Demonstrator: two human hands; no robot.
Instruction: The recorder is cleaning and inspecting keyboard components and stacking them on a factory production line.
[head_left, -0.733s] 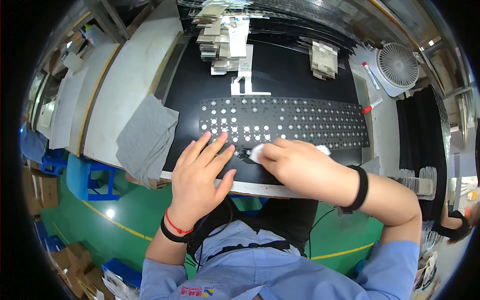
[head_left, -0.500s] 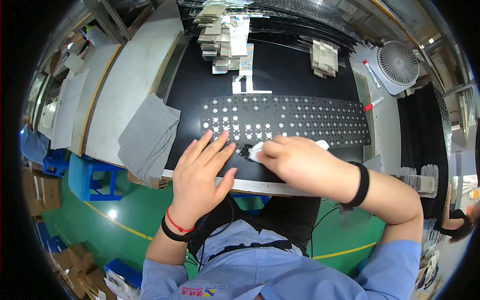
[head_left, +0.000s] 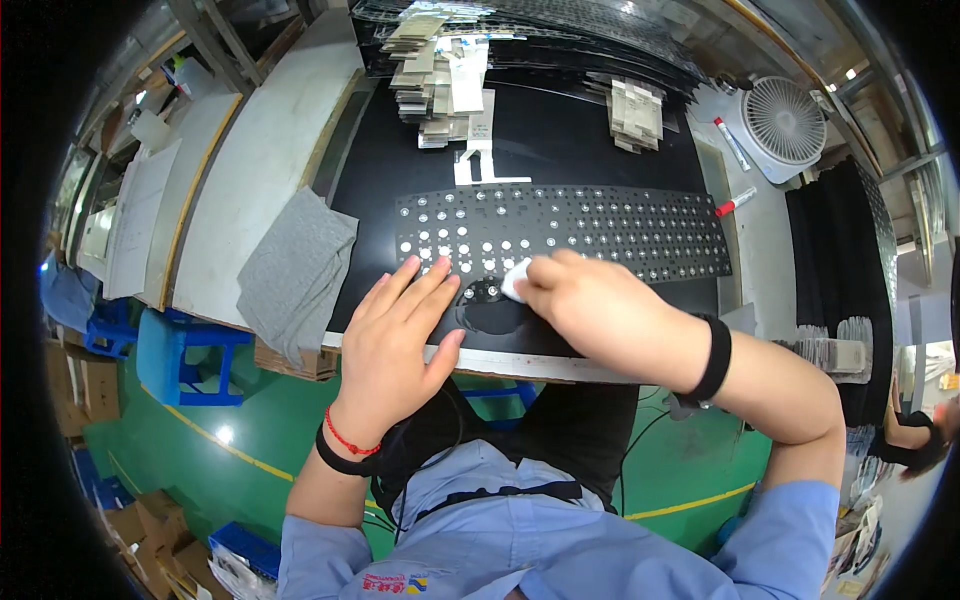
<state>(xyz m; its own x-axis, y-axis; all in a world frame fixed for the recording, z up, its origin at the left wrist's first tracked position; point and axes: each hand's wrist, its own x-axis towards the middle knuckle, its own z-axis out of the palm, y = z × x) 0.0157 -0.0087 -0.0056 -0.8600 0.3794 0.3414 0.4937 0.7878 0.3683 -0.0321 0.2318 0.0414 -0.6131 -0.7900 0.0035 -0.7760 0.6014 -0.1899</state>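
Note:
A dark, flat keyboard membrane sheet with rows of pale round dots lies on the black work surface. Its white tail points away from me, toward a stack of parts. My left hand rests with fingers spread, fingertips on the sheet's near left edge. Bunched white cloth is pinched in my right hand at the sheet's near edge; most of it is hidden by the fingers. A glossy, wet-looking patch shows on the black surface between my hands.
Stacked flat silvery parts and a smaller pile sit at the back. A grey cloth hangs over the left edge. On the right are a white fan and two markers. Another person's arm shows far right.
My right hand has shifted slightly up and right with the white cloth, uncovering the glossy patch. My left hand remains against the sheet; the whole view has moved a little.

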